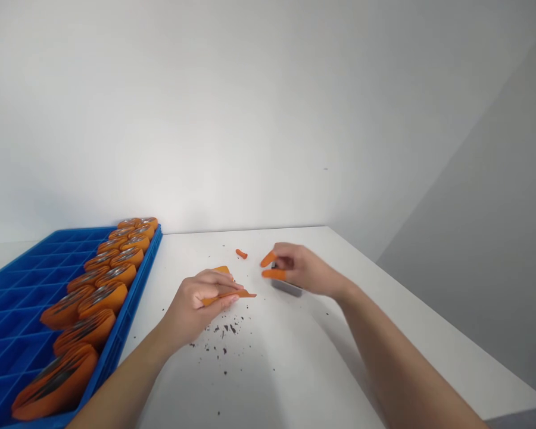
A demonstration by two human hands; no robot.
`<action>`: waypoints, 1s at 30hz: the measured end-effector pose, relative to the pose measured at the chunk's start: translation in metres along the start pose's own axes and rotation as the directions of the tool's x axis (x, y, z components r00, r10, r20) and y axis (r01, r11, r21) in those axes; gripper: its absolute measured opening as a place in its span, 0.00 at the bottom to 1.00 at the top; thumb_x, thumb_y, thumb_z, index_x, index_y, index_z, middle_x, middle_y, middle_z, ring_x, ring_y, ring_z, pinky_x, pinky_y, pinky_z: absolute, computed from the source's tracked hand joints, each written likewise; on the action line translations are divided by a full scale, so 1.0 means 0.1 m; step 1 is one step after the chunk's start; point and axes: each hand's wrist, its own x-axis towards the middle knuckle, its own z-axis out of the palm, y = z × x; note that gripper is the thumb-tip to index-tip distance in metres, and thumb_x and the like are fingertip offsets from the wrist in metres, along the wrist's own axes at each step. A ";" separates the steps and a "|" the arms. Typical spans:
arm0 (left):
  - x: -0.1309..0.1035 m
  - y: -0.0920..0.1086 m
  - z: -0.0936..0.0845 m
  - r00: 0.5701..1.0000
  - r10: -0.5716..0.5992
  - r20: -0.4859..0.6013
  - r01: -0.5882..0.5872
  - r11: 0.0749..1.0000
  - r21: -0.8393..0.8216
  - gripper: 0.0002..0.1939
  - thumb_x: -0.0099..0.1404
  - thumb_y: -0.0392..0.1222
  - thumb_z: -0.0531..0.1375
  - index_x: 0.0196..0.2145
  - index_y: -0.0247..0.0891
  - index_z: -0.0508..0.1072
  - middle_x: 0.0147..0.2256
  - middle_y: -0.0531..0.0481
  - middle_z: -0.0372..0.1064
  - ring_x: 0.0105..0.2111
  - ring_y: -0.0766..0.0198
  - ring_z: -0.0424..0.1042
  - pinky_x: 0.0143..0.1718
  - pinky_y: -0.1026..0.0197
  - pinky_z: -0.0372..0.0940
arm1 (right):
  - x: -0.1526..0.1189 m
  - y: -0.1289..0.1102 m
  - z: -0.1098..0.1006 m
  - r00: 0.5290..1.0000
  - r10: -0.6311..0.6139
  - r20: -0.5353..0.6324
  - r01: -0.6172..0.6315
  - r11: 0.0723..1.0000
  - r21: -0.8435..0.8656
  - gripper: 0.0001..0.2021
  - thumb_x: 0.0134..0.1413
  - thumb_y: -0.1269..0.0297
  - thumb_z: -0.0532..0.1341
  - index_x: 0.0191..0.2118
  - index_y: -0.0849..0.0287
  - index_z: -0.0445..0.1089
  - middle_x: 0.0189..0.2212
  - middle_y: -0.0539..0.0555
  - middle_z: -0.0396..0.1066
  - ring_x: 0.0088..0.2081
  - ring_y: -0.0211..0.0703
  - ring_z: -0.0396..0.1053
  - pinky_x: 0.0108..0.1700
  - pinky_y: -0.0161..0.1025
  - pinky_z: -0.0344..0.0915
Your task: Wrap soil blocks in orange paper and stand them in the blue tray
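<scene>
Orange strip (246, 294): being pinched near the middle of the white table (312, 387), pointing a free end rightward.

Left hand (196, 304): clamping thumb and fingers on the strip.

Right hand (301, 268): hovering over the grey box (287, 288), blurring slightly; holding thumb and forefinger a little apart, showing nothing between the tips; wearing orange finger covers (274, 274) on both.

Step in hand, as judged: probably working between strip and box, steadying the strip on the left while using the right at the box.

Next move, as judged: likely calling for a firm left pinch and a fine closing of the right thumb and forefinger, without tipping the box.

Containers:
- Grey box: standing to the right of the strip, showing a metallic side; hiding any contents under the right hand.
- Blue tray (27, 286): lying along the left, running from near to far and dividing into compartments; carrying orange pouches (109, 301) along the right side.
- Orange pouches: standing on edge, opening upward, containing grey pieces (62, 375) with a metallic sheen.

Loose items:
- Orange flap (223, 269): lying just beyond the left hand, partly hiding behind it.
- Small orange roll (241, 254): lying farther off.
- Dark flecks (232, 329): scattering mainly nearer than the strip.
</scene>
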 end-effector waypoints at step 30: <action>-0.06 -0.29 0.25 0.952 -0.016 -0.305 0.067 0.985 0.158 0.10 0.63 0.37 0.68 0.27 0.43 0.72 0.34 0.47 0.78 0.47 0.46 0.81 0.44 0.44 0.77 | -0.01 0.10 -0.09 0.858 0.512 0.046 -0.393 0.711 -0.583 0.14 0.47 0.76 0.66 0.39 0.51 0.78 0.36 0.50 0.79 0.37 0.46 0.74 0.33 0.38 0.56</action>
